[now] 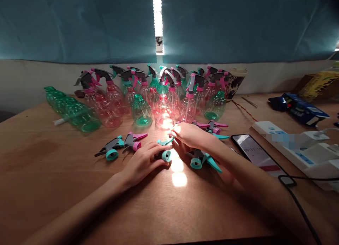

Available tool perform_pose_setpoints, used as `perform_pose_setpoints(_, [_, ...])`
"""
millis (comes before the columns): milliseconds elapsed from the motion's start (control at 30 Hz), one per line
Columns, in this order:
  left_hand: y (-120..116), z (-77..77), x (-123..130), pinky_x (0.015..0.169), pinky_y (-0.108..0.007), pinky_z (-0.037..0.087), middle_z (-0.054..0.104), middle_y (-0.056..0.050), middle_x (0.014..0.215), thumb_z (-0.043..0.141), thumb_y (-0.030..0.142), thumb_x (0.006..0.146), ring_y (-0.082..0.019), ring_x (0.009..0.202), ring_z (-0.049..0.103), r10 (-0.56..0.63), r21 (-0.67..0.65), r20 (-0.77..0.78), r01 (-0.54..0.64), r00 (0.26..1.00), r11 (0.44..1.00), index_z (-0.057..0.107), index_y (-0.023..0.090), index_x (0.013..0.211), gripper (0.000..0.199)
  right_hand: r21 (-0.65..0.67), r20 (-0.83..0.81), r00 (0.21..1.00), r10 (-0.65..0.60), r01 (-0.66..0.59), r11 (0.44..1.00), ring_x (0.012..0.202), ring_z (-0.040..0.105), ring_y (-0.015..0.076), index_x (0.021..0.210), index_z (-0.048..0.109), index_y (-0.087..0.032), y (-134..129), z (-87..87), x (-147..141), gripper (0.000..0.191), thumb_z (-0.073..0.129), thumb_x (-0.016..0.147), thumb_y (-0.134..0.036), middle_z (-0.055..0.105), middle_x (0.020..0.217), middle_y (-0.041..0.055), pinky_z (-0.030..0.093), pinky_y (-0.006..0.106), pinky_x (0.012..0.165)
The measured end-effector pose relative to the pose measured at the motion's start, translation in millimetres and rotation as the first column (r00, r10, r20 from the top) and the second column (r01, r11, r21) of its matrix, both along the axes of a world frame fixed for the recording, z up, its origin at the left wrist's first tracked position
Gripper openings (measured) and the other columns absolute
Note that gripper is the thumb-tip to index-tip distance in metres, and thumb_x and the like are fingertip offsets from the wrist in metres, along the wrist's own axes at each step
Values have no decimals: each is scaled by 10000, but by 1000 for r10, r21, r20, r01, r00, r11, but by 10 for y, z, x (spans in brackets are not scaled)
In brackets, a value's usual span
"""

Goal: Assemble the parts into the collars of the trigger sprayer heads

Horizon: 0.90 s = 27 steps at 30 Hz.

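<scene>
A grey spray head with a teal collar [166, 155] lies on its side at the middle of the table, held between the fingers and thumb of my left hand [144, 161]. My right hand [186, 135] is pinched at the end of its teal trigger [167, 141]; glare blurs the fingertips. Left of my left hand rest a teal-collared spray head [111, 154] and a pink-collared one [132, 142]. Under my right forearm is another teal-collared spray head [196, 162], with more heads behind the wrist. Open green [142, 111] and pink [163, 112] bottles stand beyond my hands.
Several bottles with spray heads fitted [173, 93] stand at the back. Green bottles [79, 114] line the left. At the right are a phone [254, 153], a white power strip [283, 139], black cables, a blue packet [302, 109] and a patterned cup [236, 82].
</scene>
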State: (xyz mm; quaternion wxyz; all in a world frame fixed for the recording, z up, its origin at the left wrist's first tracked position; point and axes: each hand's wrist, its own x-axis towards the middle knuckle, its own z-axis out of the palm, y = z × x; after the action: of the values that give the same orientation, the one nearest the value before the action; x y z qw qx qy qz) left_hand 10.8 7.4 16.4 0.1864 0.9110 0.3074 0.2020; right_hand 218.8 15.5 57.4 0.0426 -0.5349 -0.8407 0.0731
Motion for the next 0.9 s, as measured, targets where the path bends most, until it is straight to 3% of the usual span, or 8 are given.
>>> perform_pose_setpoints(133, [-5, -22, -9, 620, -220, 425, 609, -24, 935, 596, 210, 855, -116, 686, 524, 52, -90, 63, -46, 997, 995, 621, 204, 1157, 303, 26, 69, 997, -23, 21, 999, 661, 580, 171, 787, 656, -120, 40, 56, 109, 364, 375, 966, -266, 677, 764, 120, 307, 280, 605])
perform_pose_setpoints(333, [-61, -52, 23, 531, -195, 402, 609, -8, 872, 646, 189, 794, -109, 637, 513, 220, -299, 205, -153, 954, 942, 636, 186, 1059, 265, 25, 115, 991, -63, 60, 998, 589, 545, 153, 684, 656, -139, -45, 261, 212, 379, 435, 942, -310, 636, 613, 65, 282, 276, 576])
perform_pose_setpoints(433, [-118, -75, 47, 478, -181, 384, 619, 3, 828, 653, 193, 788, -94, 580, 508, 244, -422, 236, -127, 941, 898, 619, 185, 1058, 272, -2, -54, 998, -40, 40, 999, 620, 541, 134, 825, 678, -148, -178, 386, 152, 281, 466, 927, -302, 659, 739, 56, 302, 254, 553])
perform_pose_setpoints(567, [-180, -113, 51, 437, -173, 376, 614, 24, 766, 638, 214, 803, -74, 498, 494, 249, -533, 241, -87, 938, 842, 588, 187, 1051, 255, -56, -233, 968, 94, -110, 992, 668, 534, 117, 954, 671, -167, -352, 461, -12, 206, 491, 922, -262, 654, 849, 39, 345, 235, 581])
perform_pose_setpoints(733, [-199, -129, 47, 434, -169, 382, 586, 49, 657, 607, 173, 807, -72, 467, 498, 249, -571, 256, -62, 934, 818, 578, 175, 1024, 219, -251, -149, 982, 112, -147, 957, 590, 510, 102, 908, 658, -171, -485, 497, -146, 193, 481, 908, -249, 633, 770, 14, 322, 213, 494])
perform_pose_setpoints(900, [-186, -142, 51, 465, -167, 393, 596, 55, 635, 630, 129, 777, -80, 507, 525, 263, -526, 264, -90, 928, 846, 583, 173, 1023, 254, -371, -115, 987, 113, -148, 917, 575, 563, 112, 975, 656, -185, -516, 516, -148, 217, 456, 890, -197, 665, 757, 12, 336, 216, 476])
